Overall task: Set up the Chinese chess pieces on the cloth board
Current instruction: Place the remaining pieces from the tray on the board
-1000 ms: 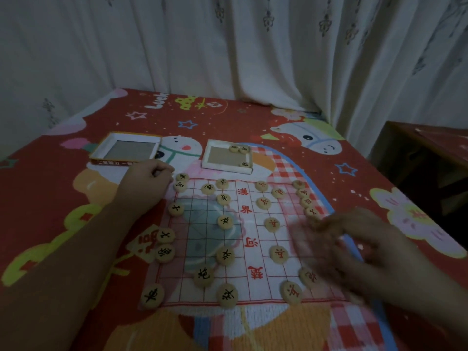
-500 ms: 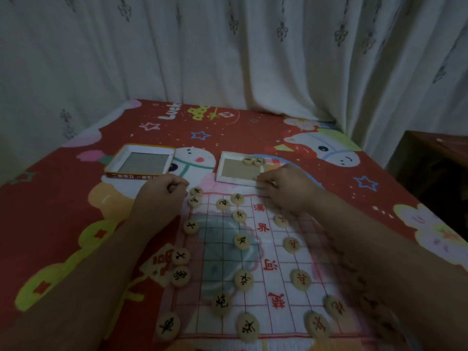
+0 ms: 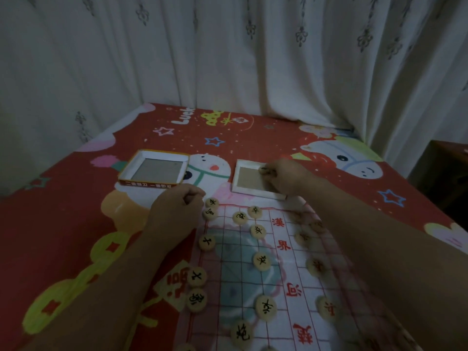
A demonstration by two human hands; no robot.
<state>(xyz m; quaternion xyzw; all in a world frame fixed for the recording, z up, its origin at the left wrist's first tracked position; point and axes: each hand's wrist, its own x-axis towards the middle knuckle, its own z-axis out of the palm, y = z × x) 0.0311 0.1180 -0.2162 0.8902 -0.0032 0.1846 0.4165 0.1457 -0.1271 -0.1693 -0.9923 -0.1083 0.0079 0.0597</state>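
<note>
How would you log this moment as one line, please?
phase: board setup | left hand: curled at cloth board far-left corner | right hand: pinching piece in white tray

I read this as a room in someone's home, probably a bedroom. Pale curtains (image 3: 228, 59) with small printed motifs hang in folds along the back and side. A bright red cartoon-print cover (image 3: 76, 211) with stars and animals is spread over the flat surface, bed or desk I cannot tell. A cloth board (image 3: 286, 274) for a game lies on it. Dark wooden furniture (image 3: 440, 178) stands at the right. The light is dim.
</note>
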